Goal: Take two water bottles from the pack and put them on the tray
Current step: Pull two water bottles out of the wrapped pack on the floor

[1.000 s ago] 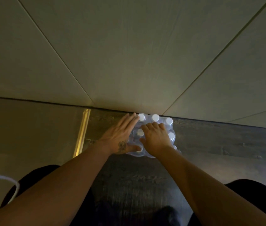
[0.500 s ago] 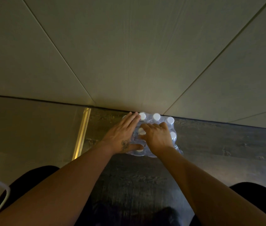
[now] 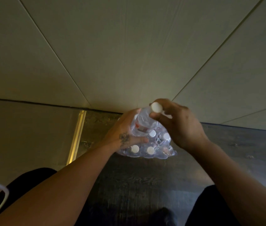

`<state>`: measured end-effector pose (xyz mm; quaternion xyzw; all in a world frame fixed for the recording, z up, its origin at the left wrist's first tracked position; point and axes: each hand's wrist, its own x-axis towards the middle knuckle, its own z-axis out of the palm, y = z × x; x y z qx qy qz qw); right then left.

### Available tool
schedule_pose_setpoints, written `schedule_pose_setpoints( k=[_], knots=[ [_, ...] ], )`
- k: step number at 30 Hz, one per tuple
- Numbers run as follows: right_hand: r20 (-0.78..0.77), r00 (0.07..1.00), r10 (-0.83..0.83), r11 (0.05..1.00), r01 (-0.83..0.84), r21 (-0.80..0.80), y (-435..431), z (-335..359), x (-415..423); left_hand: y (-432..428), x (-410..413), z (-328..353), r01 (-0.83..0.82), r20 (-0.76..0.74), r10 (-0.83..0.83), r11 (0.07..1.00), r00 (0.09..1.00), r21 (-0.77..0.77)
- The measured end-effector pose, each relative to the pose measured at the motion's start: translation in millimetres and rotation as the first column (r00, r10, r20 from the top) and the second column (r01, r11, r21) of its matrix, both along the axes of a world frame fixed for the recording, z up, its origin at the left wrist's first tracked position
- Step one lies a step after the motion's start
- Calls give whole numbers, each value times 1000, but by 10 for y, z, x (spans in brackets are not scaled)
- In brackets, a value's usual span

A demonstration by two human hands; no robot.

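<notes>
A shrink-wrapped pack [image 3: 147, 149] of clear water bottles with white caps stands on the dark floor against the wall. My right hand [image 3: 178, 123] is shut on the neck of one water bottle [image 3: 145, 119], which is tilted and lifted partway out of the pack, its white cap up. On the pack's left side lies my left hand [image 3: 124, 132], fingers spread, thumb pressing its top. No tray is in view.
A pale panelled wall [image 3: 129, 54] rises directly behind the pack. A brass floor strip [image 3: 77, 136] runs to the left, with lighter flooring beyond it. My dark-clothed knees sit at the bottom corners, and a white cable [image 3: 0, 198] curves at the lower left.
My right hand has closed on a bottle and pulled it up and out of the pack's top. My left hand has shifted to hold the pack's left side.
</notes>
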<state>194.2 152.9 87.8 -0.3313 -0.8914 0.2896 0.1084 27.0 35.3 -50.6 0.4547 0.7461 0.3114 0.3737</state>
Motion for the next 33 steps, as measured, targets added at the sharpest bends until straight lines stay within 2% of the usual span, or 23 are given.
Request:
schedule_pose_setpoints(
  k=[3,6,13,15,17,18,20,21,23,26,29,33],
  knots=[
    [-108,992,-73,997,70,-29,76,359,-12,54,60,-14,-36,32,36,999,999,-11],
    [-171,981,-86,996,79,-45,106,584,-45,118,138,38,-107,138,103,994,985,18],
    [-237,962,-139,990,127,-66,126,468,-126,163,162,124,-145,229,126,987,965,67],
    [-297,936,-187,979,153,-133,122,272,-106,171,109,165,-140,243,119,988,963,71],
    [-361,866,-347,917,234,-323,45,2,-112,205,19,200,-144,270,117,986,956,82],
    [-342,838,-426,874,283,-394,-7,-161,-122,226,-28,217,-151,276,120,984,954,94],
    [-194,867,-458,853,367,-372,-102,-524,-115,255,-103,257,-168,271,127,977,954,132],
    [-84,909,-407,878,365,-311,-133,-711,-94,262,-128,251,-179,265,135,973,955,149],
    [168,960,-224,947,255,-193,-169,-1000,-50,271,-154,236,-201,267,147,962,952,187],
    [429,903,19,998,12,-70,-170,-1284,1,280,-146,220,-204,273,143,956,951,210],
    [543,837,70,992,-117,52,-176,-1477,45,290,-128,202,-206,277,142,954,950,217],
    [585,810,32,985,-125,120,-169,-1616,80,287,-111,192,-198,265,137,955,955,220]
  ],
)
